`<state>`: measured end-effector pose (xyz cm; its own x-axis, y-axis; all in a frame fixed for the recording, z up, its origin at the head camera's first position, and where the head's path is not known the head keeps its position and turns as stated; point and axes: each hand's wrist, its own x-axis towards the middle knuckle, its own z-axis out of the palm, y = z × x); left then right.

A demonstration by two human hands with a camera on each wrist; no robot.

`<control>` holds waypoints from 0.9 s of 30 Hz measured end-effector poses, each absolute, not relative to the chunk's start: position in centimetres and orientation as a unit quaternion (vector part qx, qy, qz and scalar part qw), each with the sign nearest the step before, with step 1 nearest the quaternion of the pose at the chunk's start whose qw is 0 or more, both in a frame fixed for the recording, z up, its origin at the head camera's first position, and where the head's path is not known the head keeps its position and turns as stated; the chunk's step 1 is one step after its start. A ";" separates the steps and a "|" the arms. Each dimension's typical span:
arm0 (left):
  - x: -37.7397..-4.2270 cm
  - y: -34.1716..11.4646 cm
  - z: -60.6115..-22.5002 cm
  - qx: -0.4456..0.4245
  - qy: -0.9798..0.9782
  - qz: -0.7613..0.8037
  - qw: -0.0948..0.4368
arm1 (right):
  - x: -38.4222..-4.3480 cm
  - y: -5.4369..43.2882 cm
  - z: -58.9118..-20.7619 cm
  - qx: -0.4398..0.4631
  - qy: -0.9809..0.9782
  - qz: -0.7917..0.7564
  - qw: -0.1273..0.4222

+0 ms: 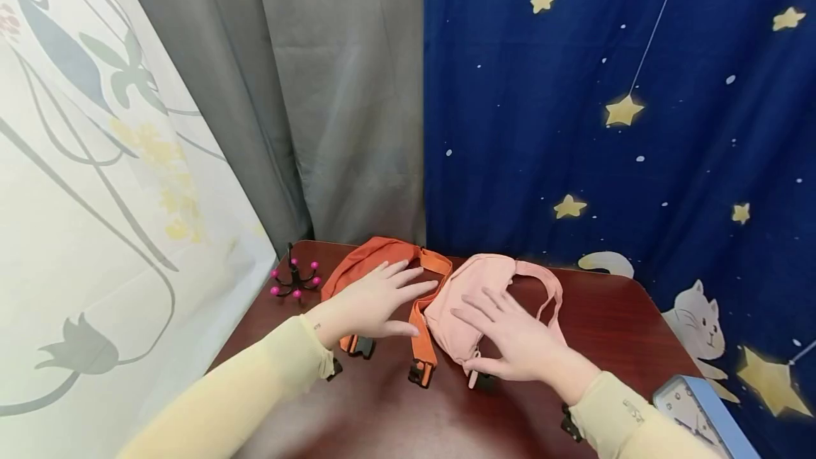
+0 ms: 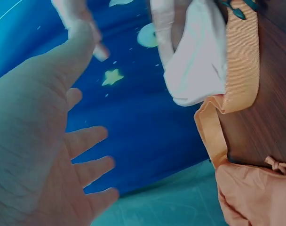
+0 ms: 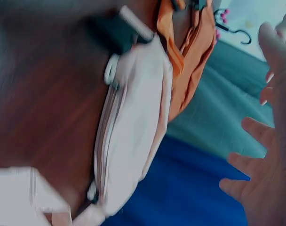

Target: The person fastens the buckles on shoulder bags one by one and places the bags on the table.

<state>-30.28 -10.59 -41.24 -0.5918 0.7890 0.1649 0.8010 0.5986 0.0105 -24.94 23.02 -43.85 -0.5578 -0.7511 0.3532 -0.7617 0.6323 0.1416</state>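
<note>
An orange waist bag (image 1: 363, 261) lies on the dark red table, its strap (image 1: 422, 317) with a black buckle reaching toward the front. Beside it on the right is a pink waist bag (image 1: 455, 303), its strap (image 1: 548, 282) looped at the right. My left hand (image 1: 376, 303) is held above the orange bag, fingers spread and holding nothing. Over the pink bag hovers my right hand (image 1: 513, 335), its fingers also spread. Both wrist views show a gap between hand and bags; in the right wrist view the pink bag's zipper (image 3: 107, 136) faces the camera.
A black hook rack with pink ball tips (image 1: 295, 280) stands at the table's back left. At the right front edge is a blue-framed box-like object (image 1: 714, 416), partly cut off. Grey and star-patterned blue curtains (image 1: 542, 105) hang behind the table (image 1: 612, 317).
</note>
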 end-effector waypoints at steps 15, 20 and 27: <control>-29.6 -15.7 -45.4 -0.384 -0.915 -0.107 0.058 | -24.1 14.9 -48.1 0.449 -0.882 0.071 0.125; -29.6 -17.5 -47.9 -0.356 -0.921 -0.136 0.075 | -23.5 12.6 -49.5 0.429 -0.893 0.082 0.110; -29.8 -18.7 -50.6 -0.352 -0.916 -0.171 0.092 | -23.1 11.7 -50.9 0.371 -0.921 0.069 0.097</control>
<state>-29.79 -18.72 -50.62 -0.7351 0.6133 0.2890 0.6763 0.6932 0.2491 -23.09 11.75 -50.87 -0.7054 -0.6703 0.2304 -0.6971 0.7149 -0.0543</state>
